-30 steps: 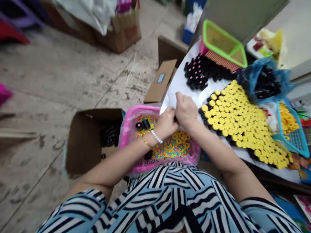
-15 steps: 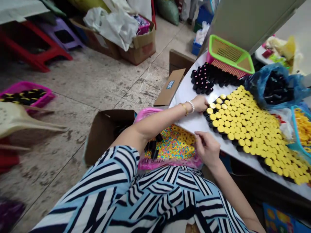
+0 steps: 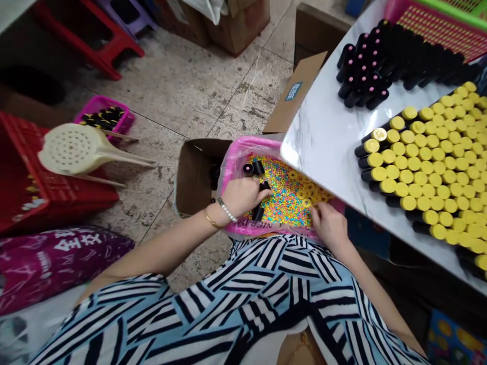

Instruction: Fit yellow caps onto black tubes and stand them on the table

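A cream strainer point(image 3: 70, 149) lies over a red crate point(image 3: 45, 195), near a pink basket point(image 3: 124, 120).

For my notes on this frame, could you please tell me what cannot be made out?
Head view:
- Left hand: its own palm hides what it grips.
- Right hand: covers what it touches in the pink tub.
- Cardboard box: inside too dark.
- Yellow-capped tubes: cut by the right edge.

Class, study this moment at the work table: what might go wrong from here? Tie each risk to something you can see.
1. The yellow-capped black tubes lie in rows on their sides on the smooth white marble table; a knock may roll them off its edge.
2. The pink plastic tray of coloured beads seems perched by the open cardboard box; the left hand, its grip on loose black tubes, might tip it.
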Demonstrator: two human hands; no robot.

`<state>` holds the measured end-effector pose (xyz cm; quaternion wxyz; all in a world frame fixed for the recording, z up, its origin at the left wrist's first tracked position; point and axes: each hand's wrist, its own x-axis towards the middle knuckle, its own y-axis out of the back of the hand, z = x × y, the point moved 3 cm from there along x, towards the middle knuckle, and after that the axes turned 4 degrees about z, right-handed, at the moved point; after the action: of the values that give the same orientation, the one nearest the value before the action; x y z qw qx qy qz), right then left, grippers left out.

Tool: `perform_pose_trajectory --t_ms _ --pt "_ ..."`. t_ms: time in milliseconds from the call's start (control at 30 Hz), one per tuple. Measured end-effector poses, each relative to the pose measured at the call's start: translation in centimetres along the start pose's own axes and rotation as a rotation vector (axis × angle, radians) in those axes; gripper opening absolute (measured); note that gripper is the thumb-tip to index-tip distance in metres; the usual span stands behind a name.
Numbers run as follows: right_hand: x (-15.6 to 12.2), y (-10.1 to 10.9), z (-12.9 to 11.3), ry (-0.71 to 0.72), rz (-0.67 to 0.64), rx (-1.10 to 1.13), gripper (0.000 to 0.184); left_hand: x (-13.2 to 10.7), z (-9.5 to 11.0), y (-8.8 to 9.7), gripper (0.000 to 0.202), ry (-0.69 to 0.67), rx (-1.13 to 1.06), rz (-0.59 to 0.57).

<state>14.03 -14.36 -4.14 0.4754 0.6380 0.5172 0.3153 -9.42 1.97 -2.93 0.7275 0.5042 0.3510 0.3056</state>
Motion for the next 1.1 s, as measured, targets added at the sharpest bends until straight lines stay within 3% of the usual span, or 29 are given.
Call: perform_pose_trajectory --t_ms 100,200,300,467,600,700,900,1000,1100 --pt "1.7 -1.0 -1.1 -0.008 -0.082 -0.232 0.034 0.6 1.5 -2.2 0.049 -0.016 0.089 -0.009" --pt "2.4 -1.6 -1.8 0.027 -0.140 -0.310 0.032 1.9 3.7 -2.6 0.028 -0.257 0.056 -0.016" --pt "2.2 -1.7 -1.2 0.025 -0.166 -0.303 0.031 2.1 4.8 -2.8 0.018 -0.447 0.044 -0.034" --pt "1.7 -1.1 0.3 0.007 -0.130 -0.173 0.022 1.7 5.9 -4.3 0.022 -0.562 0.081 -0.069" --pt "1.4 0.0 0.2 0.064 -0.036 0.056 0.014 1.1 7.4 -5.2 0.021 -0.655 -0.020 -0.140" --pt "0.9 1.2 0.2 0.065 0.026 0.350 0.013 1.2 7.3 -4.3 0.025 -0.588 -0.248 -0.174" --pt "-0.2 1.6 1.4 -0.199 -0.186 1.013 0.021 1.8 5.3 -2.3 0.036 -0.434 -0.710 -0.301" --pt "-0.4 1.5 1.4 -0.268 -0.273 1.146 0.023 1.6 5.3 -2.9 0.034 -0.493 -0.651 -0.267" --pt "-0.2 1.6 1.2 -0.270 -0.235 1.103 0.025 1.4 5.9 -4.3 0.021 -0.594 -0.374 -0.152"
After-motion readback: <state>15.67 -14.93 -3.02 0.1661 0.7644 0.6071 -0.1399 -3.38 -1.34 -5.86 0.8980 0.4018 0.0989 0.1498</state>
